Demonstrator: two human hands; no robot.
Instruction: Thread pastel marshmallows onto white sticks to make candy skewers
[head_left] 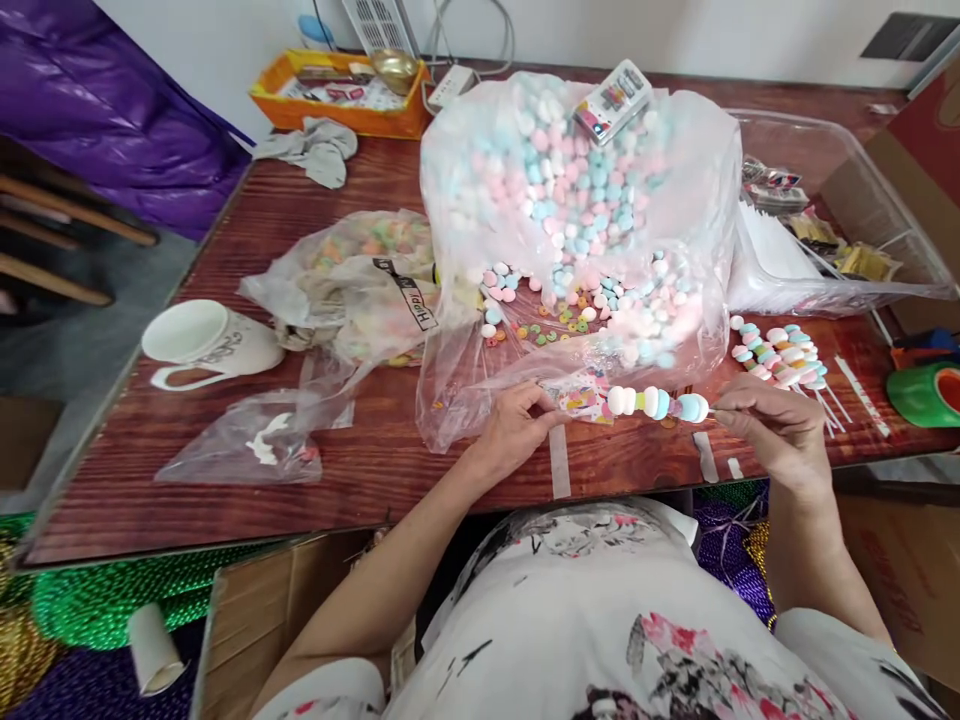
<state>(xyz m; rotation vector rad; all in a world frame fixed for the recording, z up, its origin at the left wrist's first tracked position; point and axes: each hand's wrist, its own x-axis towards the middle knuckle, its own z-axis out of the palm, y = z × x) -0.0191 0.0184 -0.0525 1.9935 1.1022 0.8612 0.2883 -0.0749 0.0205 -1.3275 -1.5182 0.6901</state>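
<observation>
Left hand (516,428) pinching a printed wrapper (583,398) at one end of a marshmallow skewer (658,403); right hand (772,428) gripping stick tip at the other end. Skewer held level just above table edge (300,490), w/ white, blue, pink pieces between the two grips. Just beyond the grip: big clear bag of pastel marshmallows (577,190). Beyond right hand: pile of finished skewers (780,352). Well off past left hand: tipped white mug (202,340).

A thin stick threaded with white, pale-blue and pink marshmallow pieces (656,403) lies level just above the front edge of the counter, its left end tucked into a small colourful printed wrapper (581,398).
</observation>
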